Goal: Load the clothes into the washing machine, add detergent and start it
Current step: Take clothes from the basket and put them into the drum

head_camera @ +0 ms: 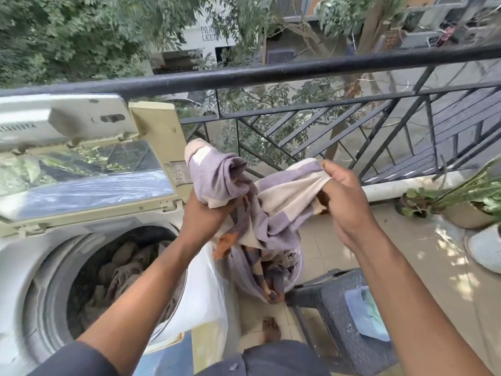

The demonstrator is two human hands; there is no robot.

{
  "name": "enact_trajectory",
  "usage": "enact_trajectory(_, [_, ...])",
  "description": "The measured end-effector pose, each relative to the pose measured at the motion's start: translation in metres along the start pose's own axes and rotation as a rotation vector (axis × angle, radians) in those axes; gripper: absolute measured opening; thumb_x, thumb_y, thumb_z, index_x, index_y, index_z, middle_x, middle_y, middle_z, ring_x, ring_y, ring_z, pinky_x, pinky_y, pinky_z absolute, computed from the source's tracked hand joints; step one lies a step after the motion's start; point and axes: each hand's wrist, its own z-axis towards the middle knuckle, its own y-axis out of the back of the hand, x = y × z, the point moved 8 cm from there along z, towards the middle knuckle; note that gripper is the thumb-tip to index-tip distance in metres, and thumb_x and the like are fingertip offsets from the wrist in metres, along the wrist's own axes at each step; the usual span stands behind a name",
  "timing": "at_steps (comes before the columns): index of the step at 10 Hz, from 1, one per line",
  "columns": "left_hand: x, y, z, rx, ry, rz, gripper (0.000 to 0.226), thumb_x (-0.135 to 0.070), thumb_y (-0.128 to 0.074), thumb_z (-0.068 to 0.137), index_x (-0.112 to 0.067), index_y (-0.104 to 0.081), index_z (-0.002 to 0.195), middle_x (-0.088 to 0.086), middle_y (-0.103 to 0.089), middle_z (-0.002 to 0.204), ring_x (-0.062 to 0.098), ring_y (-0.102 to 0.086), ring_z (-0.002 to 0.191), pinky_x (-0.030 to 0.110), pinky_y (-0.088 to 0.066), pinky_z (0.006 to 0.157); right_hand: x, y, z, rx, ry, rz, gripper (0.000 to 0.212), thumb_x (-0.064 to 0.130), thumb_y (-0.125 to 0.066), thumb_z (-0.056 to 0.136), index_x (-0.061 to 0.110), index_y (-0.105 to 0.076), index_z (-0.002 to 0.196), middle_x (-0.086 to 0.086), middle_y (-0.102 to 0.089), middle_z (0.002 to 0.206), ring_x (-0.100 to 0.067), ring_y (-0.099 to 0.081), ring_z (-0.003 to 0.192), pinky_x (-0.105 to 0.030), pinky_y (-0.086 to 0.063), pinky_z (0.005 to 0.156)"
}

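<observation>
A top-loading washing machine (32,267) stands at the left with its lid (81,169) folded up. Brown clothes (119,270) lie in its drum. I hold a purple, cream and orange checked cloth (273,213) up in the air to the right of the machine. My left hand (208,210) grips a bunched end of it. My right hand (344,196) pinches another edge of it. The cloth's lower end hangs down into a round basket (296,270) on the floor that holds more laundry.
A black balcony railing (271,73) runs across in front of me. A dark wicker stool (336,316) with a folded blue cloth (366,313) stands at the lower right. Potted plants (466,196) sit at the right. A white plastic cover (206,294) hangs on the machine's side.
</observation>
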Motion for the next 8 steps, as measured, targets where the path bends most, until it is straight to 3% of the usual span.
enact_trajectory(1, [-0.004, -0.008, -0.006, 0.117, 0.039, -0.045, 0.038, -0.032, -0.094, 0.077, -0.032, -0.073, 0.109, -0.021, -0.079, 0.096, -0.01, -0.071, 0.089, 0.027, -0.053, 0.084, 0.019, -0.021, -0.006, 0.046, 0.064, 0.07, 0.037, -0.01, -0.043, 0.093, 0.013, -0.071, 0.092, -0.004, -0.066, 0.082, -0.017, -0.055, 0.074, -0.027, -0.041, 0.061])
enact_trajectory(2, [-0.02, -0.031, -0.024, 0.44, 0.023, -0.122, 0.038, -0.046, -0.099, 0.065, -0.027, -0.078, 0.09, 0.039, -0.071, 0.103, 0.052, -0.069, 0.092, 0.05, -0.046, 0.089, 0.027, -0.054, -0.011, 0.124, 0.101, 0.104, 0.029, -0.012, -0.042, 0.09, 0.0, -0.067, 0.101, -0.006, -0.064, 0.082, -0.013, -0.057, 0.071, -0.022, -0.044, 0.059])
enact_trajectory(3, [-0.012, -0.044, -0.028, 0.483, 0.075, -0.163, 0.055, -0.042, -0.1, 0.067, -0.001, -0.073, 0.092, 0.052, -0.061, 0.087, 0.077, -0.056, 0.076, 0.073, -0.047, 0.069, 0.023, -0.075, -0.013, 0.203, 0.066, 0.137, 0.032, -0.014, -0.042, 0.092, -0.008, -0.064, 0.114, -0.013, -0.068, 0.09, -0.005, -0.061, 0.061, -0.013, -0.047, 0.052])
enact_trajectory(4, [-0.006, -0.032, -0.025, 0.208, 0.131, -0.16, 0.054, -0.03, -0.1, 0.057, -0.01, -0.079, 0.102, 0.018, -0.08, 0.098, 0.038, -0.077, 0.095, 0.052, -0.062, 0.082, 0.013, -0.077, -0.012, 0.271, 0.015, 0.163, 0.039, -0.009, -0.048, 0.087, 0.003, -0.069, 0.118, -0.025, -0.065, 0.095, -0.027, -0.057, 0.075, -0.023, -0.048, 0.058])
enact_trajectory(5, [0.003, -0.024, -0.022, 0.025, 0.238, -0.236, 0.039, -0.007, -0.094, 0.073, -0.022, -0.074, 0.103, -0.002, -0.079, 0.101, 0.012, -0.073, 0.087, 0.023, -0.058, 0.073, 0.006, -0.068, -0.015, 0.348, 0.004, 0.212, 0.042, -0.011, -0.054, 0.084, 0.005, -0.069, 0.12, -0.013, -0.067, 0.1, -0.025, -0.057, 0.089, -0.025, -0.052, 0.073])
enact_trajectory(6, [-0.004, -0.02, -0.021, -0.004, 0.23, -0.264, 0.039, 0.003, -0.086, 0.079, -0.017, -0.07, 0.109, -0.004, -0.076, 0.098, 0.004, -0.07, 0.079, 0.013, -0.055, 0.063, -0.018, -0.044, -0.008, 0.173, -0.022, 0.093, 0.051, -0.024, -0.048, 0.084, 0.008, -0.068, 0.118, -0.007, -0.07, 0.098, -0.018, -0.064, 0.092, -0.031, -0.052, 0.079])
enact_trajectory(7, [-0.026, -0.014, -0.022, 0.017, 0.172, -0.332, 0.037, 0.009, -0.084, 0.077, -0.013, -0.073, 0.105, -0.005, -0.08, 0.091, 0.009, -0.075, 0.082, 0.019, -0.059, 0.069, -0.086, -0.019, 0.0, 0.058, -0.115, -0.404, 0.048, -0.006, -0.058, 0.082, 0.034, -0.063, 0.108, 0.012, -0.069, 0.094, -0.004, -0.066, 0.088, -0.033, -0.05, 0.082])
enact_trajectory(8, [-0.053, -0.009, -0.023, 0.04, 0.107, -0.402, 0.052, -0.009, -0.084, 0.064, -0.005, -0.073, 0.115, 0.01, -0.081, 0.111, 0.028, -0.077, 0.105, 0.04, -0.063, 0.089, -0.179, -0.014, -0.001, 0.284, -0.329, -0.793, 0.095, 0.059, -0.07, 0.06, 0.036, -0.04, 0.147, -0.002, -0.067, 0.128, -0.024, -0.064, 0.118, -0.045, -0.056, 0.092])
